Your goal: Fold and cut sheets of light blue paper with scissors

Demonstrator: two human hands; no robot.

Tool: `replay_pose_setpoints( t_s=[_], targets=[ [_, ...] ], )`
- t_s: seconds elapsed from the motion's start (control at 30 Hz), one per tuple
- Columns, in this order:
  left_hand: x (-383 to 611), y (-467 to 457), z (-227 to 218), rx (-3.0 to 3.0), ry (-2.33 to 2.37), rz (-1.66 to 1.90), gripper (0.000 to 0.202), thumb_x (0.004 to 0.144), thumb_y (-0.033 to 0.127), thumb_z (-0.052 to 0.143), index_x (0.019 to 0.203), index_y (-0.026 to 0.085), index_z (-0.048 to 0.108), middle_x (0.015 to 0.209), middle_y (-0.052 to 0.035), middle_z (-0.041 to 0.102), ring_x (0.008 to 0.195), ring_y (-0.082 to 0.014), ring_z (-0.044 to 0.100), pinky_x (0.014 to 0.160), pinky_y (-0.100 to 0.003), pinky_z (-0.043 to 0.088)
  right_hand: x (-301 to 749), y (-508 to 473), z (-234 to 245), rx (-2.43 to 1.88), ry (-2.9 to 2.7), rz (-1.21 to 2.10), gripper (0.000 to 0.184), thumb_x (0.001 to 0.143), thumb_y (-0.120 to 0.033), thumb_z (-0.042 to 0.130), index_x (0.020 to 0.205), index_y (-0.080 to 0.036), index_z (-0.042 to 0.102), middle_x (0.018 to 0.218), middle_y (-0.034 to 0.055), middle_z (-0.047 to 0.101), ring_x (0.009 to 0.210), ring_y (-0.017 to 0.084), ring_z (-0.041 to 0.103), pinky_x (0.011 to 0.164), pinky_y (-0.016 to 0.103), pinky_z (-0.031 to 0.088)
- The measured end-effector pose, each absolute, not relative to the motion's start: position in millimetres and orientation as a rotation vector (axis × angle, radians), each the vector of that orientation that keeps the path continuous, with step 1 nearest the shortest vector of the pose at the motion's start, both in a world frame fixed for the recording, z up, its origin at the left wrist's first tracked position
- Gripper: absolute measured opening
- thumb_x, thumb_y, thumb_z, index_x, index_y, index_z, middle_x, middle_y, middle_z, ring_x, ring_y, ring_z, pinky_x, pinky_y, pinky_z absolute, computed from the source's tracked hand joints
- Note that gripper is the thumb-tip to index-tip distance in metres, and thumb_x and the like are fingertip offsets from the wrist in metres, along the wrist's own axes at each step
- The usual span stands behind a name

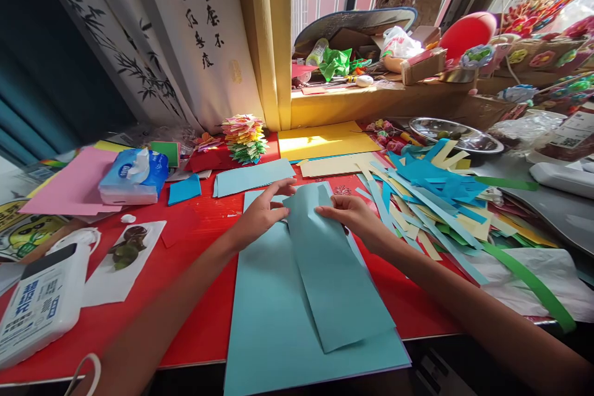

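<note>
A long folded strip of light blue paper [334, 272] lies on a larger light blue sheet [273, 322] in the middle of the red table [195, 315]. My left hand [264, 210] pinches the strip's far end from the left, thumb under the edge and fingers stretched over it. My right hand [355, 213] grips the same far end from the right, fingers curled on the paper. Both hands hold the strip's top corner slightly raised.
A heap of cut paper strips [440, 198] lies to the right. A tissue pack [134, 176], pink paper [74, 182], a white glue bottle [41, 303], yellow sheets [325, 139], a steel bowl [455, 135] and folded paper stack [244, 136] surround the work.
</note>
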State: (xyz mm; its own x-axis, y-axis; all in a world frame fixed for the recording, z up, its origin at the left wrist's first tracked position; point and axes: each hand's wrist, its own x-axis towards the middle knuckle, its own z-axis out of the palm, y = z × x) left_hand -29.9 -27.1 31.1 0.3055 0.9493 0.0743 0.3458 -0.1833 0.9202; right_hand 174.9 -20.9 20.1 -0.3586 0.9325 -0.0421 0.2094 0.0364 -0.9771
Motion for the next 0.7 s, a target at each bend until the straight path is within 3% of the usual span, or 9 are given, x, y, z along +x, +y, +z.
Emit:
replay_pose_setpoints(
  t_s=[0.07, 0.13, 0.17, 0.23, 0.3, 0.37, 0.5, 0.57, 0.7],
  targets=[
    [-31.0, -27.6, 31.3, 1.71, 1.164, 0.855, 0.041, 0.074, 0.021, 0.05, 0.115, 0.027, 0.05, 0.111, -0.0026, 0.051, 0.093, -0.0168, 0.053, 0.08, -0.033, 0.047, 174.8, -21.1, 20.4, -1.168, -1.664, 1.356, 0.046, 0.066, -0.055, 0.06, 0.054, -0.018, 0.034, 0.052, -0.0065, 0.029, 0.046, 0.005, 0.027, 0.042, 0.02, 0.019],
    [-34.8, -27.3, 32.4, 1.729, 1.12, 0.859, 0.019, 0.073, 0.023, 0.051, 0.09, 0.021, 0.06, 0.102, -0.0027, 0.053, 0.094, -0.0186, 0.053, 0.081, -0.033, 0.045, 175.8, -21.1, 21.5, -1.152, -1.638, 1.363, 0.045, 0.066, -0.053, 0.06, 0.054, -0.018, 0.035, 0.053, -0.0064, 0.029, 0.046, 0.005, 0.027, 0.041, 0.02, 0.018],
    [-37.9, -26.7, 32.9, 1.727, 1.102, 0.875, 0.01, 0.072, 0.024, 0.051, 0.076, 0.019, 0.059, 0.101, -0.0033, 0.054, 0.094, -0.0196, 0.053, 0.08, -0.033, 0.046, 177.0, -20.8, 22.6, -1.144, -1.599, 1.395, 0.042, 0.066, -0.052, 0.06, 0.056, -0.018, 0.038, 0.054, -0.006, 0.032, 0.046, 0.005, 0.029, 0.041, 0.02, 0.02],
    [-46.3, -24.6, 33.3, 1.698, 1.097, 0.933, 0.015, 0.072, 0.026, 0.049, 0.061, 0.017, 0.051, 0.107, -0.005, 0.052, 0.091, -0.0211, 0.054, 0.073, -0.034, 0.047, 181.3, -19.6, 26.0, -1.15, -1.48, 1.482, 0.035, 0.068, -0.051, 0.059, 0.065, -0.019, 0.047, 0.06, -0.0041, 0.043, 0.048, 0.007, 0.039, 0.041, 0.02, 0.028],
    [-54.9, -21.4, 32.0, 1.678, 1.122, 1.003, 0.014, 0.074, 0.026, 0.045, 0.065, 0.017, 0.051, 0.119, -0.0054, 0.048, 0.093, -0.0228, 0.055, 0.069, -0.035, 0.047, 188.0, -17.2, 31.0, -1.203, -1.363, 1.495, 0.032, 0.068, -0.05, 0.059, 0.076, -0.02, 0.053, 0.067, -0.0019, 0.051, 0.052, 0.01, 0.048, 0.043, 0.021, 0.035],
    [-60.8, -18.0, 28.1, 1.724, 1.169, 1.014, 0.015, 0.077, 0.025, 0.042, 0.084, 0.02, 0.054, 0.126, -0.0044, 0.045, 0.102, -0.0239, 0.052, 0.073, -0.036, 0.047, 196.5, -13.9, 36.9, -1.269, -1.259, 1.402, 0.033, 0.067, -0.05, 0.06, 0.081, -0.021, 0.055, 0.069, -0.0008, 0.054, 0.054, 0.011, 0.051, 0.045, 0.022, 0.039],
    [-58.4, -14.1, 12.7, 2.021, 1.285, 0.675, 0.051, 0.078, 0.037, 0.051, 0.126, 0.027, 0.036, 0.132, -0.0051, 0.041, 0.119, -0.0236, 0.039, 0.091, -0.037, 0.038, 213.8, -7.1, 49.4, -1.281, -0.998, 1.206, 0.035, 0.068, -0.053, 0.056, 0.085, -0.023, 0.053, 0.066, -0.0005, 0.052, 0.054, 0.013, 0.05, 0.046, 0.025, 0.041],
    [-52.5, -14.2, 4.4, 2.242, 1.279, 0.512, 0.058, 0.078, 0.04, 0.053, 0.13, 0.026, 0.032, 0.127, -0.0077, 0.044, 0.117, -0.0232, 0.039, 0.093, -0.037, 0.036, 220.3, -4.6, 55.0, -1.22, -0.889, 1.047, 0.03, 0.071, -0.051, 0.054, 0.083, -0.024, 0.051, 0.068, -0.0004, 0.052, 0.059, 0.014, 0.051, 0.049, 0.026, 0.042],
    [-41.7, -16.7, -3.8, 2.657, 1.346, 0.381, 0.036, 0.084, 0.034, 0.045, 0.116, 0.017, 0.047, 0.101, -0.01, 0.054, 0.098, -0.0234, 0.044, 0.086, -0.039, 0.036, 226.2, -3.2, 61.9, -1.023, -0.914, 0.729, 0.019, 0.078, -0.047, 0.049, 0.079, -0.028, 0.048, 0.092, -0.0002, 0.058, 0.089, 0.019, 0.053, 0.063, 0.029, 0.045]
  ],
)
